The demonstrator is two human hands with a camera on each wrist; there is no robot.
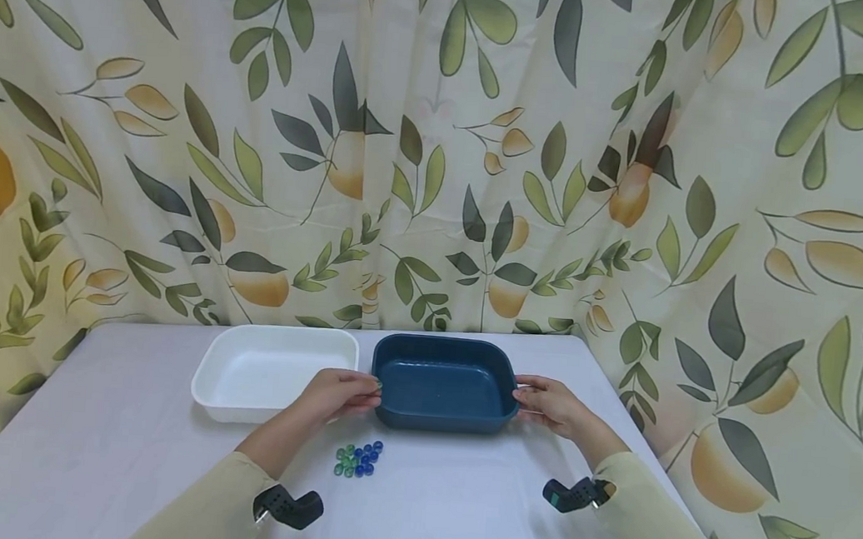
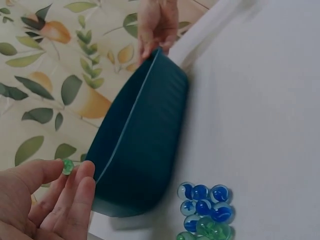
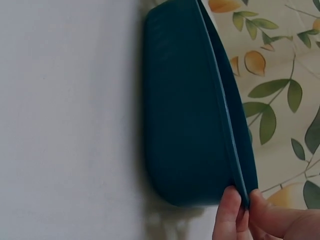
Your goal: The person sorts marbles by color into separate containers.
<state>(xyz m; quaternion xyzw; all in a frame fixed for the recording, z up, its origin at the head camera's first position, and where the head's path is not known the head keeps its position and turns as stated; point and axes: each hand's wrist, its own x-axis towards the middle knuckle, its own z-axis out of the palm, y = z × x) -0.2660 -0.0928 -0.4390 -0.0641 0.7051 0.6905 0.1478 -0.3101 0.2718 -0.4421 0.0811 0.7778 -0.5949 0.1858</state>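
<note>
Between thumb and forefinger, my left hand pinches a green marble. Its other fingertips are right at the left end of a dark blue plastic basin, which has nothing in it. At the basin's right end, my right hand grips the rim, thumb on the inner side and fingers outside, as the right wrist view shows. Several blue marbles and green marbles lie grouped on the table in front of the basin, just right of my left wrist in the head view.
A white basin stands left of the blue one, partly behind my left hand. The white-covered table ends at a back edge right behind both basins. A leaf-and-fruit patterned curtain hangs there.
</note>
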